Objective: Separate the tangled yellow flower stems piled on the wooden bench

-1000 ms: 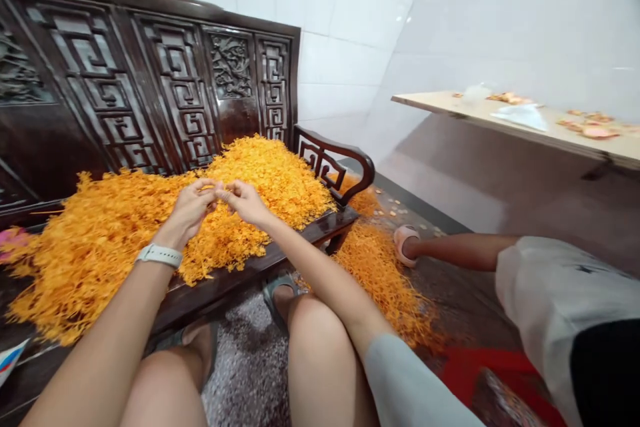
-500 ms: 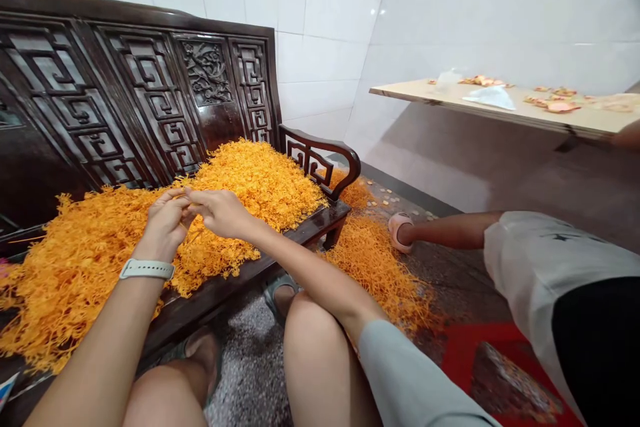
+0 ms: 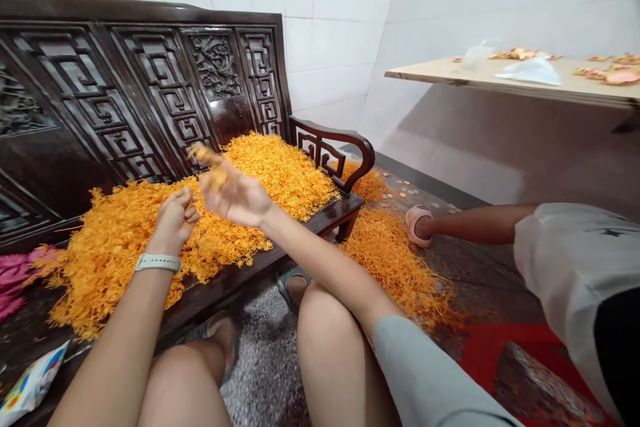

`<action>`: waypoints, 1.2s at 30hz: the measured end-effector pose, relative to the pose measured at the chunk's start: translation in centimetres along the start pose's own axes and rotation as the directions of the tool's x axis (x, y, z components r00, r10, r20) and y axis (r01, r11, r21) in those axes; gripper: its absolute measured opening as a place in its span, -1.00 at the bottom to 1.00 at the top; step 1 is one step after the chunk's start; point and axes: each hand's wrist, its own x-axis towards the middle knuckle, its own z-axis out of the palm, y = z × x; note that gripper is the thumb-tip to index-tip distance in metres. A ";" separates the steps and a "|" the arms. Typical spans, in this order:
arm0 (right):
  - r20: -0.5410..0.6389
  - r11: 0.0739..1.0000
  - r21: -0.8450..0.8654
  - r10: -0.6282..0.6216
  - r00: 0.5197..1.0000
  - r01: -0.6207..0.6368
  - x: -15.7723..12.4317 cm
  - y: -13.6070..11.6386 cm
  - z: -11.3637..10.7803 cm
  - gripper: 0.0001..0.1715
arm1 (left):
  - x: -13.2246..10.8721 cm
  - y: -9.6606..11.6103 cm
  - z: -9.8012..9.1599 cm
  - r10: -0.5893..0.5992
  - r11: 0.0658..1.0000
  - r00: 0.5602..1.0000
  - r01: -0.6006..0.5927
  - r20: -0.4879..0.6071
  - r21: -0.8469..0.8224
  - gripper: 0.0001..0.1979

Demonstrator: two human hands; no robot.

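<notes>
Over a large pile of orange, branching plastic-looking sprigs point(image 3: 130, 233) on a dark wooden bench, my two hands are apart. My left hand point(image 3: 175, 220), with a pale watch band on the wrist, is closed with thumb and fingers together; whatever is in it is hidden. To its right and slightly higher, my right hand point(image 3: 235, 193) is turned palm up, its fingers apart and smeared by motion. A small blurred orange piece point(image 3: 217, 179) shows at its fingers; I cannot tell whether it touches them.
The carved bench back point(image 3: 120, 107) and curved armrest point(image 3: 360, 147) bound the pile. More orange strands point(image 3: 390, 260) lie on the floor beside a person's pink slipper point(image 3: 419, 225). A board shelf point(image 3: 450, 73) bears a plastic bag. A colourful packet point(image 3: 35, 383) and pink pieces point(image 3: 15, 273) lie left.
My hands were together at the fingertips and have separated. The right hand has opened and turned palm up; the left has dropped slightly. The view has shifted a little left.
</notes>
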 end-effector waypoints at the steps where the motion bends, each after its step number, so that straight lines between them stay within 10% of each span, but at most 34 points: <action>1: -0.209 0.989 0.146 -0.001 0.978 0.033 0.3 0.1 -1.4 -0.74 | -0.1 -0.1 0.2 0.014 1.000 1.000 -0.014 -0.005 0.011 -0.85; 3: -0.568 0.936 0.340 0.127 0.813 0.092 0.7 0.8 -3.6 -0.70 | -0.1 -0.2 0.3 0.051 0.998 0.999 -0.050 -0.006 0.040 -0.87; 6: -0.714 0.924 0.378 0.254 0.652 0.054 0.8 2.7 -5.1 -0.64 | -0.1 -0.4 0.4 0.057 0.995 0.998 -0.057 0.003 0.085 -0.86; 11: -0.526 0.966 0.218 0.238 0.817 -0.140 -0.4 3.3 -4.1 -0.76 | 0.2 -0.5 1.1 0.095 0.989 0.995 -0.097 0.025 0.116 -0.78; 13: -0.201 0.954 0.034 0.298 0.933 -0.297 -1.1 2.5 -3.6 -0.79 | 0.4 -0.6 1.1 0.135 0.982 0.991 -0.137 0.023 0.130 -0.81; 16: 0.200 0.922 -0.100 0.388 0.900 -0.375 -1.8 1.2 -3.5 -0.72 | 0.7 -0.7 0.8 0.150 0.979 0.988 -0.151 0.019 0.139 -0.82; 19: -0.173 0.959 0.276 0.116 0.978 -0.065 -1.5 0.6 -4.8 -0.75 | 0.5 -0.8 0.3 0.110 0.984 0.994 -0.111 0.012 0.142 -0.83; 22: -0.608 0.863 0.473 0.174 0.775 0.177 -0.8 1.5 -6.8 -0.82 | 0.3 -0.9 0.0 0.109 0.982 0.994 -0.109 0.012 0.156 -0.85; 25: -0.623 0.913 0.407 0.294 0.725 -0.021 -0.4 3.5 -7.5 -0.92 | 0.2 -1.2 0.5 0.117 0.972 0.993 -0.122 0.036 0.200 -0.89; 36: -0.389 0.904 -0.390 0.008 0.921 -0.173 -0.5 6.0 -6.0 -0.72 | 0.4 -1.9 1.2 0.126 0.803 0.948 -0.271 0.292 0.531 -0.38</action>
